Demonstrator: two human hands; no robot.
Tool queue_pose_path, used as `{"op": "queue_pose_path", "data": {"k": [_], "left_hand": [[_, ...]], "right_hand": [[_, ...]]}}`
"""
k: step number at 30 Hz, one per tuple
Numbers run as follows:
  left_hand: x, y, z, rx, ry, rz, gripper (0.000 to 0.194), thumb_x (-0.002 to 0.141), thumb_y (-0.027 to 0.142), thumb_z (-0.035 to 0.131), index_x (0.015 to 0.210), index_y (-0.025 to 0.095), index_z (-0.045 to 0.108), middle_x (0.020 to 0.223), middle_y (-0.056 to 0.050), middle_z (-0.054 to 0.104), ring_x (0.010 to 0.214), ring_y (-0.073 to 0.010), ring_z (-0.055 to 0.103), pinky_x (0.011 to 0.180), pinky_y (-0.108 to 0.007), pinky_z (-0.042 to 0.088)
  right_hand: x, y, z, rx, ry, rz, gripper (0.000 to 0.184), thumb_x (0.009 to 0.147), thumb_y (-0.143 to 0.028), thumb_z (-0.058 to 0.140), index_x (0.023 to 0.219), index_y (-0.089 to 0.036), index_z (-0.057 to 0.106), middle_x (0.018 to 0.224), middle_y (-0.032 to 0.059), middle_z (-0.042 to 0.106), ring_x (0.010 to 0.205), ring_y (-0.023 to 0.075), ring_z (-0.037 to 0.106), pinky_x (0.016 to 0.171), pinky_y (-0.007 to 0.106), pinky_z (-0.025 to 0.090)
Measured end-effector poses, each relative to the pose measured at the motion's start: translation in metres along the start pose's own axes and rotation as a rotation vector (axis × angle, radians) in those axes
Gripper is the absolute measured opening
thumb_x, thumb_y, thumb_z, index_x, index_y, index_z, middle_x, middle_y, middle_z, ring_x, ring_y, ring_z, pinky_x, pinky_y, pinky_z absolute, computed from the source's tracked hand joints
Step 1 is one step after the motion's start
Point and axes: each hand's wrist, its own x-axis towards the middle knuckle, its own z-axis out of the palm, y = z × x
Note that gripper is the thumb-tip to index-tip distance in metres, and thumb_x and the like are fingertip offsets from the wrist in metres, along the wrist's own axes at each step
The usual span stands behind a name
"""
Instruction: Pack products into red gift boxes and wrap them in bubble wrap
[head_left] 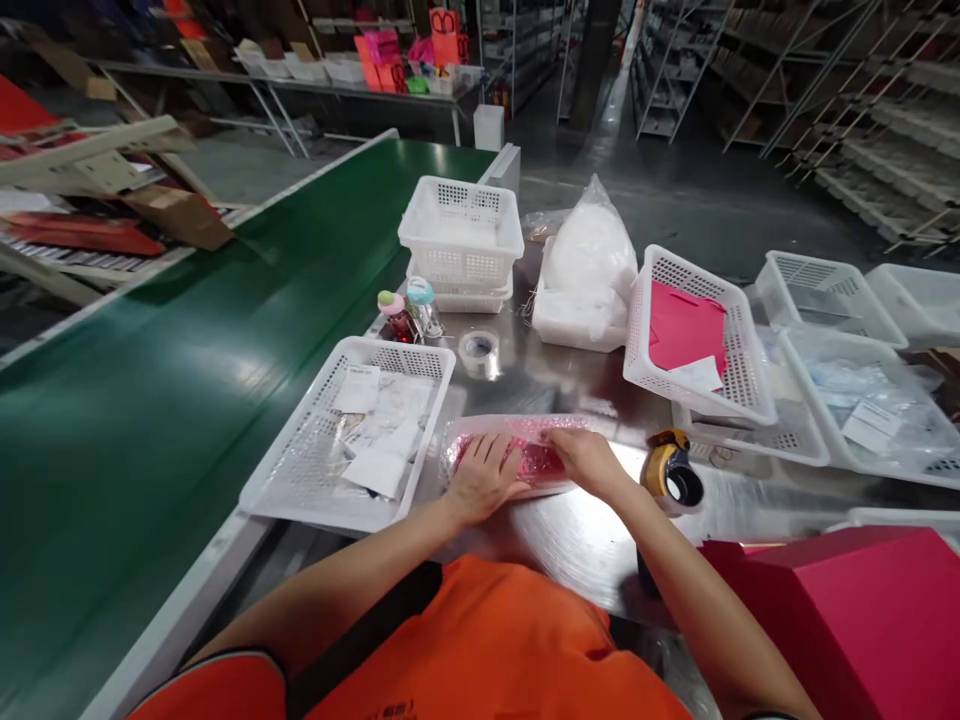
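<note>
On the metal table in front of me lies a long pink item inside clear bubble wrap (534, 460). My left hand (484, 482) lies flat across its left part, fingers stretched out and pressing on it. At the far right edge of the wrap, my right hand (583, 460) has thumb and fingers closed on a fold of the plastic. The wrap covers the pink item, so its exact kind cannot be made out. To the right stands a tape dispenser (670, 472), and a roll of clear tape (478, 350) lies beyond the left hand.
Left is a white basket (259, 490) with papers and clear bags; a green conveyor belt (187, 370) runs beyond it. Stacked baskets (461, 255), a bag of white filling (592, 245) and a basket of pink sheets (750, 395) stand behind. A pink box (862, 610) is front right.
</note>
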Motion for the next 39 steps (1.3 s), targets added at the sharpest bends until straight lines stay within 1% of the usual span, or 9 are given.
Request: {"op": "queue_pose_path", "data": {"k": [3,8,14,16,18,21,27,33,39], "left_hand": [[-0.010,0.007,0.002,0.018,0.146,-0.042,0.041,0.093,0.048,0.064,0.125,0.023,0.064,0.117,-0.016,0.070,0.110,-0.0331,0.065,0.101,-0.055,0.047],[-0.008,0.020,-0.004,0.020,0.006,-0.094,0.050,0.091,0.034,0.066,0.138,0.017,0.058,0.135,-0.019,0.064,0.130,-0.0364,0.056,0.114,-0.059,0.038],[-0.015,0.025,0.006,0.033,0.031,-0.076,0.038,0.093,0.024,0.059,0.128,0.011,0.063,0.129,-0.020,0.068,0.123,-0.0349,0.062,0.102,-0.051,0.052],[-0.019,0.024,0.006,0.033,0.047,-0.073,0.039,0.093,0.024,0.059,0.129,0.011,0.063,0.128,-0.020,0.068,0.122,-0.0353,0.062,0.103,-0.050,0.051],[-0.022,0.020,0.004,0.012,0.035,-0.038,0.041,0.091,0.020,0.058,0.131,0.011,0.061,0.130,-0.020,0.067,0.123,-0.0351,0.060,0.105,-0.049,0.051],[-0.027,0.014,0.002,0.000,0.018,0.009,0.046,0.087,0.013,0.055,0.133,0.011,0.060,0.131,-0.021,0.064,0.122,-0.0344,0.059,0.102,-0.047,0.052],[-0.030,0.011,0.013,0.017,0.116,0.014,0.049,0.087,0.008,0.049,0.134,0.018,0.058,0.116,-0.014,0.069,0.110,-0.0317,0.063,0.097,-0.048,0.053],[-0.030,0.001,0.017,-0.063,0.194,0.040,0.047,0.089,0.013,0.054,0.136,0.018,0.055,0.112,-0.014,0.071,0.104,-0.0317,0.065,0.093,-0.049,0.055],[-0.031,-0.007,0.012,-0.152,0.104,0.055,0.043,0.085,0.007,0.058,0.128,0.015,0.061,0.124,-0.013,0.070,0.116,-0.0283,0.063,0.102,-0.046,0.053]], "right_hand": [[-0.003,0.000,0.001,-0.024,-0.043,-0.091,0.026,0.098,-0.014,0.049,0.111,-0.017,0.070,0.108,0.0107,0.074,0.094,0.0213,0.068,0.076,0.027,0.043],[-0.008,-0.007,0.007,-0.087,-0.048,-0.200,0.027,0.096,-0.009,0.049,0.112,-0.013,0.070,0.124,0.0140,0.071,0.102,0.0242,0.068,0.088,0.033,0.047],[-0.032,0.011,0.033,0.104,0.235,-0.279,0.023,0.099,-0.026,0.053,0.106,-0.016,0.073,0.123,0.0152,0.072,0.117,0.0255,0.064,0.108,0.041,0.042],[-0.041,0.038,0.049,0.187,0.431,-0.016,0.029,0.102,-0.030,0.046,0.109,-0.018,0.071,0.119,0.0136,0.073,0.115,0.0229,0.064,0.107,0.038,0.044],[-0.049,0.073,0.069,0.164,0.592,0.466,0.034,0.101,-0.026,0.040,0.118,-0.014,0.066,0.123,0.0188,0.069,0.119,0.0245,0.062,0.103,0.038,0.046],[-0.057,0.120,0.104,0.082,0.598,0.973,0.039,0.093,-0.024,0.045,0.121,-0.002,0.062,0.116,0.0319,0.066,0.111,0.0344,0.065,0.092,0.048,0.050],[-0.071,0.159,0.152,0.084,0.509,1.146,0.022,0.088,-0.020,0.049,0.094,-0.009,0.067,0.080,0.0205,0.072,0.074,0.0307,0.069,0.085,0.058,0.049],[-0.082,0.137,0.144,0.135,0.456,1.075,0.025,0.093,-0.029,0.050,0.093,-0.011,0.067,0.080,0.0201,0.073,0.077,0.0317,0.072,0.081,0.048,0.052],[-0.137,0.041,0.116,0.440,0.564,0.909,0.047,0.094,-0.058,0.047,0.105,-0.017,0.066,0.084,0.0144,0.075,0.071,0.0300,0.071,0.063,0.037,0.052]]}}
